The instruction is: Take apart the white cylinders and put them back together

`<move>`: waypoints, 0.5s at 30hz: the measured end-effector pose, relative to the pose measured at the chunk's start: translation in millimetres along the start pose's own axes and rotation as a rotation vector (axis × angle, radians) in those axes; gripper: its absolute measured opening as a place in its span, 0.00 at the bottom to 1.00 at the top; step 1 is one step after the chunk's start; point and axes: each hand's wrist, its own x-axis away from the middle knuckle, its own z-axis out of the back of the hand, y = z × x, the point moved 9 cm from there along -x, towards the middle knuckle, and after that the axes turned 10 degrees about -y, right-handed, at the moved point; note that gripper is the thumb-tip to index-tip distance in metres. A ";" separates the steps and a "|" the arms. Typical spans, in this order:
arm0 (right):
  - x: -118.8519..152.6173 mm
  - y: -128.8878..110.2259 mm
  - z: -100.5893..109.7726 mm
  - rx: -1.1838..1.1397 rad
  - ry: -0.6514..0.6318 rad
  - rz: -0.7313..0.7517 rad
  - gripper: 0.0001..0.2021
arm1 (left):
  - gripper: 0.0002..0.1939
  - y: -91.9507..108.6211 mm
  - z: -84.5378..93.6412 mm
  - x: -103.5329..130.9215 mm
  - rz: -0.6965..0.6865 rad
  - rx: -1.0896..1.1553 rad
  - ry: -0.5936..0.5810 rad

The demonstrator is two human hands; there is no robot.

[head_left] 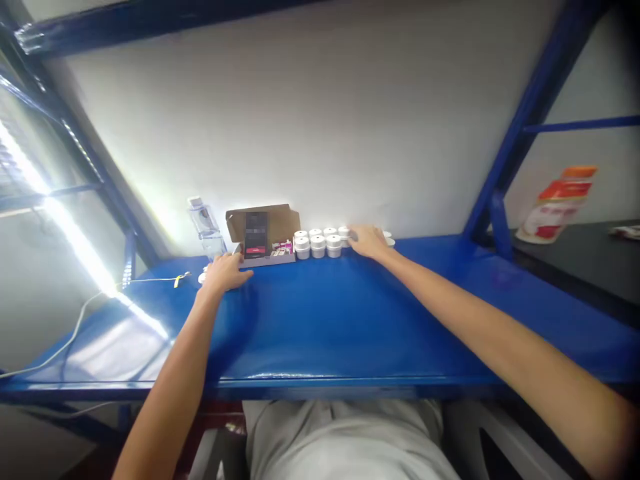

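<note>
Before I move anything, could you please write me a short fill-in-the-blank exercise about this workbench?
The top of the workbench is coloured ____. The open cardboard box stands to the ____ of the grouped white containers, as the camera sees them. The person's ____ hand is the one at those containers. The cap on the red-and-white bottle is coloured ____.
Missing words: blue; left; right; orange.

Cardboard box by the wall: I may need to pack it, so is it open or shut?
Open: the cardboard box has its lid raised, standing up behind the phone.
</note>
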 end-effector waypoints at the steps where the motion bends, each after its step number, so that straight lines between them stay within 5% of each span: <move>1: 1.3 0.8 -1.5 0.018 -0.015 0.011 0.25 | 0.28 -4.1 -2.5 -0.1 0.019 -0.010 -0.023; 9: 16.4 -2.2 -0.7 -0.275 0.015 0.038 0.30 | 0.27 -10.2 -8.7 -7.0 -0.055 0.056 -0.011; 12: 33.7 -9.8 2.0 -0.665 -0.007 0.043 0.25 | 0.27 11.7 -6.6 -3.8 -0.242 0.163 0.004; 15: 54.6 -23.6 -8.3 -1.070 -0.167 0.057 0.16 | 0.25 49.1 -1.7 10.6 -0.488 0.373 -0.002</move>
